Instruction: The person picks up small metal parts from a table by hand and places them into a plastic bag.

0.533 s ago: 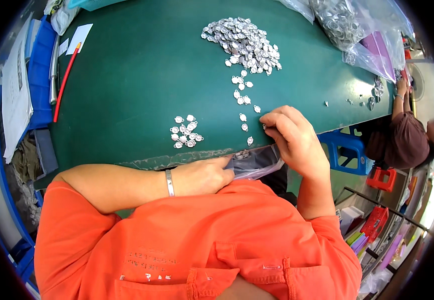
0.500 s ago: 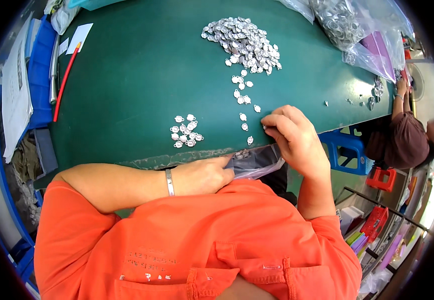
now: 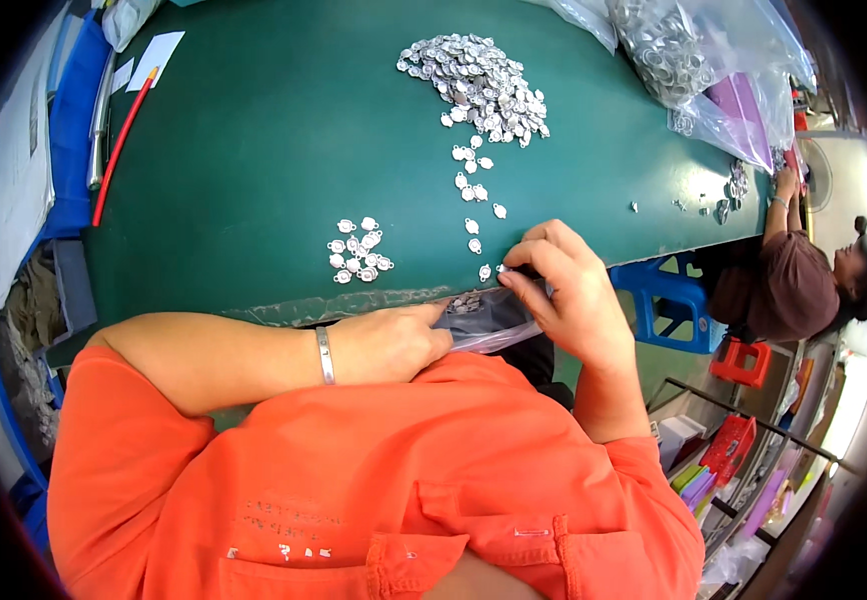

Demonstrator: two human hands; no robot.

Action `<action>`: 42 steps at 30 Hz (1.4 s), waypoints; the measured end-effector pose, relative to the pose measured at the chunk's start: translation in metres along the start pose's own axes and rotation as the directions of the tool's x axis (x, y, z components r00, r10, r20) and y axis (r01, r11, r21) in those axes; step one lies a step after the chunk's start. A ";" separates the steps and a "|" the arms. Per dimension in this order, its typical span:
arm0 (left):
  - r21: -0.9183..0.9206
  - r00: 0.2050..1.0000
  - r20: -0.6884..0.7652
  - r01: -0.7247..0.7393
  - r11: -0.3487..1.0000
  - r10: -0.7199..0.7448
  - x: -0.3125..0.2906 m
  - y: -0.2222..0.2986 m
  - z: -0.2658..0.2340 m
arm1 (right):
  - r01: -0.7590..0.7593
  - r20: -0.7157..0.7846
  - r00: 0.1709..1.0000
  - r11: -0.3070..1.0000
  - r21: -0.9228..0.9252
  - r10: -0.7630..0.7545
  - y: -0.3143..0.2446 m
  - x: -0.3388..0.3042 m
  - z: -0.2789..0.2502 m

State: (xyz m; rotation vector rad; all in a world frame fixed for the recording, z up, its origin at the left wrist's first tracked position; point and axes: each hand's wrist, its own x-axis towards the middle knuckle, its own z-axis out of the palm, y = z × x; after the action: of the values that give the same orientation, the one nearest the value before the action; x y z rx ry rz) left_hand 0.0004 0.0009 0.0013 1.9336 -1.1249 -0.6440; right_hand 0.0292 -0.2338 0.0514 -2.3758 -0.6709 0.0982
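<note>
My right hand [image 3: 564, 290] pinches a small silvery metal charm [image 3: 502, 268] between thumb and forefinger, just over the table's front edge. Below it, a clear plastic bag [image 3: 499, 335] hangs at the edge with several metal pieces inside. My left hand [image 3: 394, 343] lies against the bag's left side, its fingers closed at the bag's rim; the fingertips are partly hidden. A loose line of looped charms [image 3: 472, 226] runs from near my right hand up to a big heap of charms [image 3: 479, 80]. A smaller cluster of charms [image 3: 359, 250] lies to the left.
The green table [image 3: 244, 150] ends just before my body. A red pencil [image 3: 124, 145] and white paper [image 3: 159, 58] lie at the left. Far right are clear bags of metal parts [image 3: 659, 55], scattered bits, a blue stool [image 3: 669, 300] and another person [image 3: 789, 280].
My right hand has come left and closer to the table edge, over the bag, with a charm in its fingers. My left hand stays by the bag. The whole view has shifted slightly.
</note>
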 end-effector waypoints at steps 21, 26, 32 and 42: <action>-0.072 0.997 0.049 0.065 0.995 -0.062 0.000 0.000 0.001 | -0.132 -0.223 0.921 0.794 0.593 0.319 0.004 -0.016 0.024; -0.042 0.999 0.006 0.044 0.998 -0.044 0.000 0.001 0.003 | -0.057 -0.243 0.921 0.725 0.687 0.303 0.003 -0.021 0.024; -0.046 1.000 -0.006 0.028 0.999 -0.028 -0.001 -0.001 0.004 | 0.007 -0.129 0.991 0.955 0.296 0.033 -0.005 -0.010 0.015; -0.058 0.996 0.037 0.085 0.995 -0.083 -0.001 0.000 0.004 | 0.041 0.108 0.990 0.930 0.365 -0.086 -0.002 -0.004 0.008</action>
State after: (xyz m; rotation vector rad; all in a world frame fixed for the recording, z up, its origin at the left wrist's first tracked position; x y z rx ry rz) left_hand -0.0032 0.0000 -0.0008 1.9344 -1.0379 -0.7505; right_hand 0.0233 -0.2297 0.0466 -2.0018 -0.7188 0.3151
